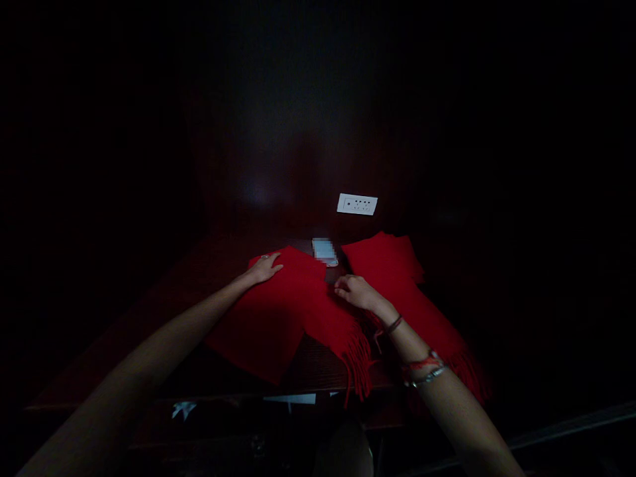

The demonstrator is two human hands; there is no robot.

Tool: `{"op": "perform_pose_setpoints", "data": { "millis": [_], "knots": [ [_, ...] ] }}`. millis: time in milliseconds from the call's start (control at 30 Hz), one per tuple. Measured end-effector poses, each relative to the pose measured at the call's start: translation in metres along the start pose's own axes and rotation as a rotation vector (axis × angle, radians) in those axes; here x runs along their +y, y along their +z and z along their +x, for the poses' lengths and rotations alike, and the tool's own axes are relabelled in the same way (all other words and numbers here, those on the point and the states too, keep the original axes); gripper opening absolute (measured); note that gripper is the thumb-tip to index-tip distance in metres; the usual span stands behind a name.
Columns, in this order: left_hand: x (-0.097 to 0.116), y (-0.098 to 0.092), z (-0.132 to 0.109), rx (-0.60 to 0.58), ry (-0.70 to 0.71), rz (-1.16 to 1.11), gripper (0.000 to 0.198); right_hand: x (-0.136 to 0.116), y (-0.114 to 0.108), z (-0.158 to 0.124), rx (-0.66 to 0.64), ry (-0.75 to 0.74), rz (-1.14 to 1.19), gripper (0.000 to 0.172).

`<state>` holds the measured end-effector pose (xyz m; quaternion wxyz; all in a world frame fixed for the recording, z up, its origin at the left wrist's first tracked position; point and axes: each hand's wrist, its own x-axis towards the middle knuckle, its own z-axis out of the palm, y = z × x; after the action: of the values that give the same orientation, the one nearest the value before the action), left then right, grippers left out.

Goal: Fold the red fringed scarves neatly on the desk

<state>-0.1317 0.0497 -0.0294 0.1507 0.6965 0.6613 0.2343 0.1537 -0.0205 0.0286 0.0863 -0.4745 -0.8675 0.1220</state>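
A red scarf [278, 311] with a fringed end lies folded over on the dark wooden table. My left hand [265, 267] rests on its far left part, fingers stretched out over the cloth, a ring on one finger. By the right edge of this scarf is my right hand [355, 291], its fingers loosely bent and apart, with no cloth visibly gripped. Whether the fingertips touch the scarf is hard to see in the dim light. A second red fringed scarf [397, 275] lies to the right, partly behind my right forearm.
A phone [324, 251] with a lit, blurred screen lies at the back between the scarves. Behind it, a white socket panel [357, 204] is fixed to the dark wall. The table's front edge [223, 397] runs below, with pale objects under it. Surroundings are very dark.
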Motion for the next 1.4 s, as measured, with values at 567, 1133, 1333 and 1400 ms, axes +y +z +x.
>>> {"op": "perform_pose_setpoints", "data": {
  "millis": [567, 1133, 1333, 1400],
  "knots": [
    [0.024, 0.007, 0.055, -0.161, 0.139, -0.219, 0.044, -0.004, 0.033, -0.008, -0.180, 0.028, 0.170, 0.042],
    [-0.034, -0.048, 0.014, -0.125, -0.318, -0.076, 0.020, 0.002, 0.035, 0.044, -0.038, 0.210, 0.229, 0.045],
    [-0.010, -0.029, 0.042, -0.045, -0.308, -0.238, 0.030, -0.003, 0.031, 0.042, -0.003, 0.112, 0.514, 0.036],
    [-0.005, -0.020, 0.052, -0.012, -0.292, -0.269, 0.029, -0.004, 0.027, 0.031, -0.073, 0.108, 0.746, 0.037]
  ]
}}
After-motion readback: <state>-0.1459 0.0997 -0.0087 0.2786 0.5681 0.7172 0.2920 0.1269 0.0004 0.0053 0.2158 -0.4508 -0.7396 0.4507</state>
